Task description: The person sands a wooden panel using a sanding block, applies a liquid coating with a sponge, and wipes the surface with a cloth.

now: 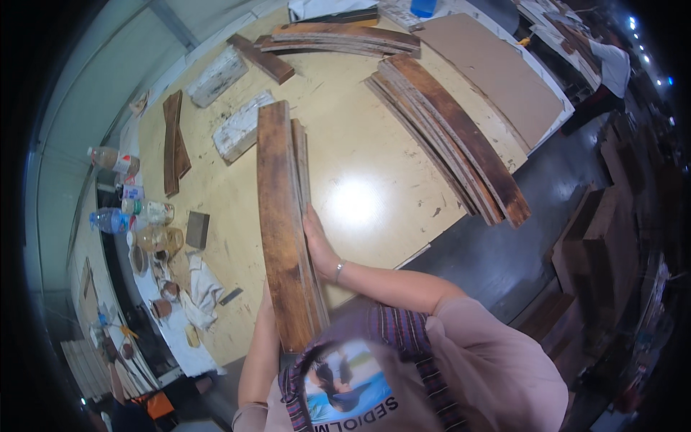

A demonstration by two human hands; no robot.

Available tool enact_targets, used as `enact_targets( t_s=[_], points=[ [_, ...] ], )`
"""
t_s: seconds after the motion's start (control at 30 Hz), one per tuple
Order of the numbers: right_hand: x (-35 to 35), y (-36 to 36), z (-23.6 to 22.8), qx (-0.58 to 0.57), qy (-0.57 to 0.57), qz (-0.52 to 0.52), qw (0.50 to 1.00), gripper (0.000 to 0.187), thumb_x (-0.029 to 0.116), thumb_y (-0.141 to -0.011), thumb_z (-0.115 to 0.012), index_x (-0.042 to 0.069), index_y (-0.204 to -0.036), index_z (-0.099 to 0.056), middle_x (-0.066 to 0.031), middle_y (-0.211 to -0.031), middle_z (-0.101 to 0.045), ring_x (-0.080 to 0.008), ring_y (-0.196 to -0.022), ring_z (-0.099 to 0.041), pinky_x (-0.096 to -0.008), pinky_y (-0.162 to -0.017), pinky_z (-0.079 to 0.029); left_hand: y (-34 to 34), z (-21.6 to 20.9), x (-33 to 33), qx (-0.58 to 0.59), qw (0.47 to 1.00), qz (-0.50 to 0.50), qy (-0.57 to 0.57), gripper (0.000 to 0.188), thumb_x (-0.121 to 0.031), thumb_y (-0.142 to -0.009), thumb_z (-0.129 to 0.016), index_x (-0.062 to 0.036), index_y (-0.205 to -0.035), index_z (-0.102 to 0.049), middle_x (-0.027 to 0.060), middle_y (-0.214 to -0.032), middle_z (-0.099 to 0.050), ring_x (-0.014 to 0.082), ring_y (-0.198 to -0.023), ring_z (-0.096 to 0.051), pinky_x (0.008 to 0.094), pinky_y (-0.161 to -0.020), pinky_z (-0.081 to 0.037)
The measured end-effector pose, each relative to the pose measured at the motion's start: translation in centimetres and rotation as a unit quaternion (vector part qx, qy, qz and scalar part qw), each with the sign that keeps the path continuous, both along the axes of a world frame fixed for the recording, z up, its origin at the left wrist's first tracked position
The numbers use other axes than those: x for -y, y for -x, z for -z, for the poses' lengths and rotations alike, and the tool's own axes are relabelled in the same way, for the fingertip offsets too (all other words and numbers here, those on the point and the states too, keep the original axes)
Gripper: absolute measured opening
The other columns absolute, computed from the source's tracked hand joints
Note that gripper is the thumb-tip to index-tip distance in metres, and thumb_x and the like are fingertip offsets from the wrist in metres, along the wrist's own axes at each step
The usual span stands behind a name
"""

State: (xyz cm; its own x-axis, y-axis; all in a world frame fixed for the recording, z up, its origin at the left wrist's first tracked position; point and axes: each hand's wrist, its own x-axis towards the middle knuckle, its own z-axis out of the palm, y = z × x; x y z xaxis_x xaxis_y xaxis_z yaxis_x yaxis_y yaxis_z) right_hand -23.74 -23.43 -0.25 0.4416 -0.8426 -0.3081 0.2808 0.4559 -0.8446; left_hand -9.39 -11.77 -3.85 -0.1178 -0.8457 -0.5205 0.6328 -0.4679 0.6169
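A stack of brown, worn-looking wooden planks (281,194) points away from me, its near end close to my chest. My right hand (318,241) grips the stack's right side, the fingers lying along the pale plank edges. On the opposite side, my left hand (266,299) is against the planks. Its fingers are hidden behind the wood. Just beyond, a white, stained block (243,128) touches or nearly touches the stack's left side. A second similar block (216,75) lies farther off.
More plank stacks lie at the right (468,140) and far side (342,39) of the table (360,252). Two crossed planks (173,144), a dark block (197,230), bottles (155,237) and a rag (205,288) are at left. Brown board (489,79) covers the far right corner. Another person (612,68) stands beyond.
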Motion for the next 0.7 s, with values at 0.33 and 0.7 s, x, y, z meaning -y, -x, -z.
enact_targets(
  t_s=[0.33, 0.7],
  points=[
    [3.4, -2.4, 0.3, 0.074, -0.01, -0.153, 0.985, 0.081, 0.053, -0.103, -0.033, 0.001, -0.158, -0.005, -0.0186, -0.165, -0.009, -0.0285, -0.152, -0.007, -0.0379, -0.123, -0.01, 2.7, -4.0, 1.0, 0.03, 0.988, -0.143, 0.038, 0.05, -0.047, -0.107, -0.035, -0.0061, -0.13, -0.054, 0.0071, -0.111, -0.064, 0.0169, -0.095, -0.066, 0.0321, -0.076, -0.058],
    [-0.2, 4.3, -4.5, -0.054, 0.205, -0.18, 0.96, 0.072, 0.045, -0.107, -0.034, -0.001, -0.157, -0.012, -0.0156, -0.166, -0.012, -0.029, -0.154, -0.008, -0.0379, -0.124, -0.006, 5.7, -10.5, 0.3, 0.344, 0.905, -0.204, 0.143, 0.069, -0.05, -0.107, -0.033, -0.0015, -0.155, -0.026, 0.0141, -0.157, -0.035, 0.0264, -0.143, -0.037, 0.0387, -0.119, -0.028]
  ],
)
